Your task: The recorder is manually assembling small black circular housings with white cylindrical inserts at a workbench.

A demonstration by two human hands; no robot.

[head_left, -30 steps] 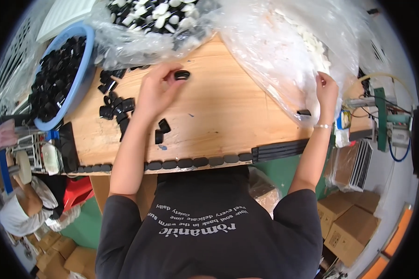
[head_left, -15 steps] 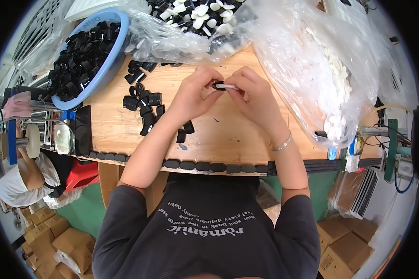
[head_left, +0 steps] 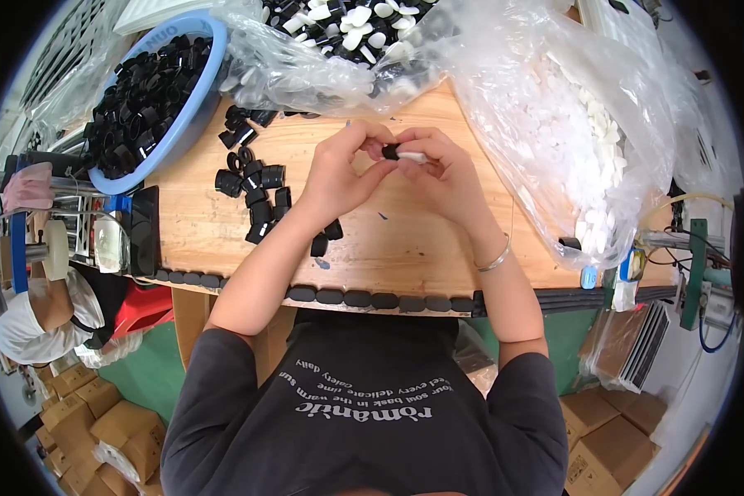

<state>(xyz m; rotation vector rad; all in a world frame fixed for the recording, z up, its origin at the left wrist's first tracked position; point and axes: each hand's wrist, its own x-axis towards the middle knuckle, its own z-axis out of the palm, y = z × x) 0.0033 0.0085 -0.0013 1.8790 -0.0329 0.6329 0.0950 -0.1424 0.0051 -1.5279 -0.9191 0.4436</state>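
Above the middle of the wooden table my two hands meet. My left hand [head_left: 343, 172] pinches a small black plastic cap [head_left: 391, 152] between thumb and fingers. A flat white plastic piece [head_left: 413, 157] is gripped by my right hand [head_left: 445, 175], its end touching or inside the black cap; which of the two cannot be made out. Loose black caps [head_left: 260, 198] lie in a cluster to the left of my left forearm. The large clear bag [head_left: 512, 116] to the right of my right hand holds many white pieces [head_left: 603, 165].
A blue basin [head_left: 220, 62] full of black caps stands at the far left. At the back, a clear plastic bag [head_left: 306, 78] contains mixed black and white parts. Black padding [head_left: 355, 296] lines the table's front edge. Another person's arm [head_left: 51, 306] shows at left.
The black cap and white piece have turned in my fingers, so the white piece shows its broader side. My right fingers have shifted slightly left. The loose parts stay put.
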